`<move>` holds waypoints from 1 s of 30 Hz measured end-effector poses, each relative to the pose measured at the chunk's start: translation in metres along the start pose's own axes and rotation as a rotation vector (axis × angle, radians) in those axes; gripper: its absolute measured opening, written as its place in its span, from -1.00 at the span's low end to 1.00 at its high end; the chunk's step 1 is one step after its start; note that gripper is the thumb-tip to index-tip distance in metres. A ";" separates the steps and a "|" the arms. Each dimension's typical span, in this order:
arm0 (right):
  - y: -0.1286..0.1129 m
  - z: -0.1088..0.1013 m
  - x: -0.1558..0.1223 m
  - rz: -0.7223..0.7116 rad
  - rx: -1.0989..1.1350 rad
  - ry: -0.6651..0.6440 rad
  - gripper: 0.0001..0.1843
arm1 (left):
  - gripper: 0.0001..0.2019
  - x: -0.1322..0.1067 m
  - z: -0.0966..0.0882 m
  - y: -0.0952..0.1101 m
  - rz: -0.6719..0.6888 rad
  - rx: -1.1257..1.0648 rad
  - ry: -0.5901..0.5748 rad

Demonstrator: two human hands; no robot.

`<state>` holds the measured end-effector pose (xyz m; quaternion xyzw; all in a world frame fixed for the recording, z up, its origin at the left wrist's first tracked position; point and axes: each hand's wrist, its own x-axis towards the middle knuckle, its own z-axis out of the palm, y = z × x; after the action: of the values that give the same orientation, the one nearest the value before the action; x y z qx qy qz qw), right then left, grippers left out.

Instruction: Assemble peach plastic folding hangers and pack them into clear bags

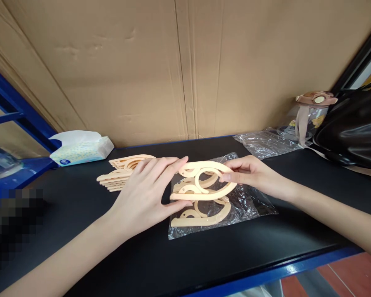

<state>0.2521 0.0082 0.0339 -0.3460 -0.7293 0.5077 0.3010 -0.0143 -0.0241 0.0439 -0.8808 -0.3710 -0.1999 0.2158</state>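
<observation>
A peach plastic folding hanger (pixel 204 181) is held a little above the black tabletop between both hands. My left hand (pixel 148 189) grips its left end, thumb under and fingers over. Its right end is pinched by my right hand (pixel 250 173). Right beneath it lies a clear plastic bag (pixel 250 206) with another peach hanger (pixel 200 216) inside. Behind my left hand sits a stack of several more peach hangers (pixel 120 173).
A tissue pack (pixel 80 149) lies at the back left beside a blue shelf frame (pixel 15 111). At the back right are an empty clear bag (pixel 266 142), a lidded cup (pixel 311 113) and a black bag (pixel 355 128). A cardboard wall stands behind the table (pixel 111 247).
</observation>
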 end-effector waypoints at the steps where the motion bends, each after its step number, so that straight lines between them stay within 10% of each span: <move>1: 0.000 -0.001 0.000 0.000 -0.001 0.002 -0.69 | -0.30 0.000 0.000 -0.001 0.001 -0.002 0.002; 7: 0.002 -0.003 0.001 -0.059 -0.115 0.002 -0.71 | -0.41 0.000 0.000 -0.003 0.023 0.004 0.049; 18: 0.000 0.014 -0.013 -0.643 -1.003 0.097 -0.28 | -0.47 -0.002 0.001 0.019 -0.056 -0.154 0.030; 24: -0.004 0.015 -0.013 -0.598 -0.971 0.089 -0.31 | -0.36 -0.004 0.002 0.024 -0.106 -0.220 -0.026; 30: -0.009 -0.061 -0.008 -0.241 -0.828 0.285 -0.07 | -0.13 -0.007 -0.005 0.016 -0.097 -0.394 -0.258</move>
<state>0.3031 0.0321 0.0602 -0.4165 -0.8573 0.0818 0.2915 -0.0077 -0.0407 0.0404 -0.9054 -0.3911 -0.1644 -0.0192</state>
